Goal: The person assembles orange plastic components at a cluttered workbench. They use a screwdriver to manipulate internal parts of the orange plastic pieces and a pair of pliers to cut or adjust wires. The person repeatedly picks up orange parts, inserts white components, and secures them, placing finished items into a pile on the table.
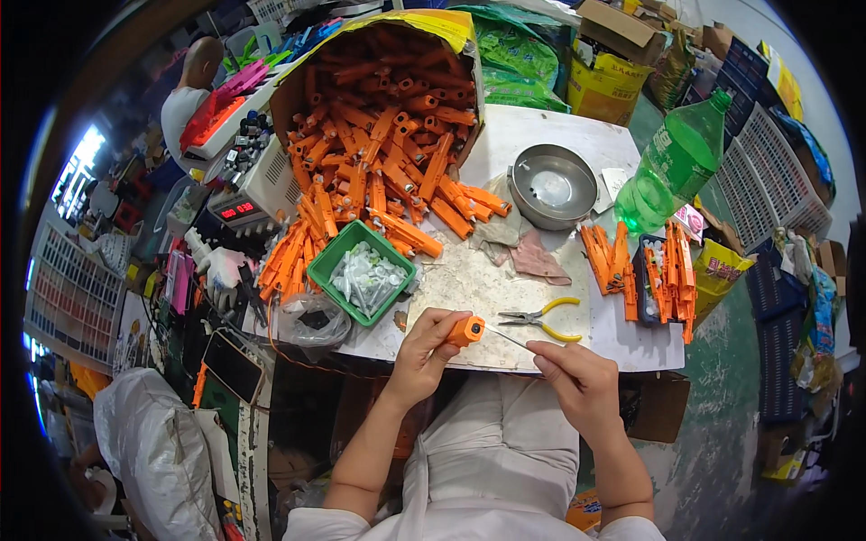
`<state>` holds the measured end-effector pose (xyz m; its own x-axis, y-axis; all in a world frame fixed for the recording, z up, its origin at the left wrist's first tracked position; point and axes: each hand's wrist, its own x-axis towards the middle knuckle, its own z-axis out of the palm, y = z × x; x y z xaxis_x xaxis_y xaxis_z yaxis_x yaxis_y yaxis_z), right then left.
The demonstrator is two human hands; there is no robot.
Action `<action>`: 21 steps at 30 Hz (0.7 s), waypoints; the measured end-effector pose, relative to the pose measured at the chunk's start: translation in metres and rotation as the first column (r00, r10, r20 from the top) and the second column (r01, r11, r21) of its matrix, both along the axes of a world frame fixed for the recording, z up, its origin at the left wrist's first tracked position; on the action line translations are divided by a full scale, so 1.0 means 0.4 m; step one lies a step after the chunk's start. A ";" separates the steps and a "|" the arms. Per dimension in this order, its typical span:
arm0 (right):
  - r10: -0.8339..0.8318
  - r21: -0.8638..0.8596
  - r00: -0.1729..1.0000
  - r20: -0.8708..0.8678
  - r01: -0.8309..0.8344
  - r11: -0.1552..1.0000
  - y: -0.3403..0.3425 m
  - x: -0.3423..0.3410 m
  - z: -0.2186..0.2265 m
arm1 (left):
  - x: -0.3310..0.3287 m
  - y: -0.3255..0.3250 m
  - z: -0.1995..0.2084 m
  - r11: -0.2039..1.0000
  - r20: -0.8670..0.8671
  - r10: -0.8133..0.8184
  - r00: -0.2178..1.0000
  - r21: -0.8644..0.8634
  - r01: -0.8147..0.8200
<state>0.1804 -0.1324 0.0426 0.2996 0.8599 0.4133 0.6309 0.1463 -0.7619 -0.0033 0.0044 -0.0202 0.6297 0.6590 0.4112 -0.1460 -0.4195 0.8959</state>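
Observation:
My left hand (pixel 415 359) grips an orange plastic piece (pixel 466 331), its end with a dark round hole turned up. Between the fingers of my right hand (pixel 577 377) is a thin metal tool (pixel 507 338), whose tip points at the orange piece; I cannot tell whether they touch. Just beyond lie pliers (pixel 552 319) with yellow handles, jaws to the left. A green basket (pixel 317 273) of small clear plastic parts stands to the left, beside a crumpled clear bag (pixel 309 323).
A large yellow-rimmed sack (pixel 476 72) spills orange pieces across the table's far left. Behind the pliers are a metal bowl (pixel 552 222) and a pinkish cloth (pixel 536 259). On the right stand a green bottle (pixel 675 149) and more orange pieces (pixel 672 275). A phone (pixel 233 365) lies at left.

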 end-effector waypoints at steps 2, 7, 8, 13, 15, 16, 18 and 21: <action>0.023 -0.032 0.996 -0.089 -0.026 0.999 -0.005 0.005 0.000 | -0.003 0.002 0.015 0.999 -0.024 -0.018 1.000 0.049 0.020; -0.040 0.055 0.965 0.260 0.027 0.998 -0.018 0.001 -0.032 | -0.017 0.014 0.010 0.994 -0.073 -0.091 0.993 0.053 0.095; -0.047 0.064 0.966 0.252 0.031 0.997 -0.023 -0.003 -0.045 | -0.017 0.016 0.010 0.992 -0.071 -0.112 0.991 0.046 0.115; -0.050 -0.108 0.888 -0.456 0.000 0.994 -0.029 -0.031 -0.082 | -0.023 0.020 0.018 0.990 -0.146 -0.136 0.980 0.025 0.141; -0.100 -0.247 0.641 -0.761 -0.145 0.958 -0.031 -0.011 -0.071 | -0.023 0.019 0.021 0.991 -0.159 -0.128 0.979 0.023 0.133; -0.151 -0.290 0.480 -0.864 -0.231 0.929 -0.033 -0.002 -0.066 | -0.021 0.017 0.022 0.991 -0.153 -0.119 0.981 0.037 0.126; -0.157 -0.300 0.513 -0.844 -0.209 0.931 -0.036 -0.003 -0.067 | -0.016 0.012 0.018 0.992 -0.131 -0.110 0.985 0.040 0.116; -0.041 -0.144 0.848 -0.529 -0.042 0.989 -0.035 -0.018 -0.078 | -0.013 0.008 0.010 0.995 -0.107 -0.103 0.989 -0.005 0.103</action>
<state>0.1730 -0.1465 0.0116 0.4361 0.8977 0.0628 0.1256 0.0084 -0.9920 -0.0083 0.0075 -0.0162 0.7348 0.5882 0.3377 -0.0916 -0.4074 0.9087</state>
